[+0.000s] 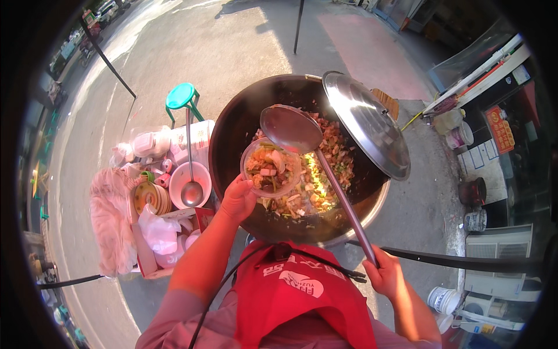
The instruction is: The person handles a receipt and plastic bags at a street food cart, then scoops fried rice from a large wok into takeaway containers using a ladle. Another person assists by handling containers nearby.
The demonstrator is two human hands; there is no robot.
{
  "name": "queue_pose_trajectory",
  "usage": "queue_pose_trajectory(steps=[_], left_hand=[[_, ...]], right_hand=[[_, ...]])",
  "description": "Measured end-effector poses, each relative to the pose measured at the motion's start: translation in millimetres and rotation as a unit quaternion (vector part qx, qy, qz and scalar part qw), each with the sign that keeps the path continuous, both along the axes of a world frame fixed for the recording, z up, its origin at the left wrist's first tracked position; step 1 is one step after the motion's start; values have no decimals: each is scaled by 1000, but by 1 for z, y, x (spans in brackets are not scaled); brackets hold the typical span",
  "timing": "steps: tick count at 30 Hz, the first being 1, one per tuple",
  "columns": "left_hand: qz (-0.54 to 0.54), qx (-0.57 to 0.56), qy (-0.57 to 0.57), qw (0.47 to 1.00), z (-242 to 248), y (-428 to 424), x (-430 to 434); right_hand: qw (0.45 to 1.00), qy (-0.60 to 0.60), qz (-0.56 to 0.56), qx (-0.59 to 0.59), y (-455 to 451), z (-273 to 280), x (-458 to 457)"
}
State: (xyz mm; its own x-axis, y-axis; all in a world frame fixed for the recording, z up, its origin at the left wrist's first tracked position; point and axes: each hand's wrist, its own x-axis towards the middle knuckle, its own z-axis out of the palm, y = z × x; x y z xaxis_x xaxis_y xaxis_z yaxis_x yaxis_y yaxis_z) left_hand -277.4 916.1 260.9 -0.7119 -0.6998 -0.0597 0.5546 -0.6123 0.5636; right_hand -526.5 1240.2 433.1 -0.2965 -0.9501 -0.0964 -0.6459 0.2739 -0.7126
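Note:
My left hand (239, 199) grips the near left rim of a clear plastic bowl (271, 168), which is filled with chopped meat and vegetables. It is held over a large wok (235, 113) of steaming stew (322, 192). My right hand (383, 270) is closed around the end of a long metal handle. At the far end of that handle, the ladle's scoop (291, 127) hovers just above the bowl's far edge; what lies inside the scoop is hard to tell. A shiny metal lid (364, 124) leans across the wok's right rim.
To the left, a pink-lit basin (190, 174) holds a second ladle (192, 194). Beside it are stacked plates (150, 197), plastic bags (111, 222) and a cardboard box (150, 261). A green stool (181, 97) stands beyond. Buckets (444, 300) line the wall at right.

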Motion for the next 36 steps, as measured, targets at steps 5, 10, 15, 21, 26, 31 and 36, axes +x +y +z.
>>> queue_pose_trajectory(steps=[5, 10, 15, 21, 26, 31, 36], left_hand=[[45, -24, -24, 998, 0, -1, 2], [117, -7, -36, 993, 2, 13, 31], [200, 12, -68, 977, 14, 45, 90], [316, -22, -159, 935, 54, 105, 140], [380, -11, -191, 905, 72, 145, 158], [436, 29, -195, 878, 73, 170, 169], [435, 43, -190, 879, 72, 180, 169]], right_hand=[[997, -23, 38, 68, -8, -15, -11], [995, -57, -13, 84, -21, -38, -39], [983, -33, -37, 179, -46, -103, -85], [947, 94, 11, 307, -84, -219, -102], [951, 50, 84, 292, -92, -268, -106], [930, 88, 118, 336, -80, -256, -144], [902, -23, 131, 410, -77, -262, -130]])
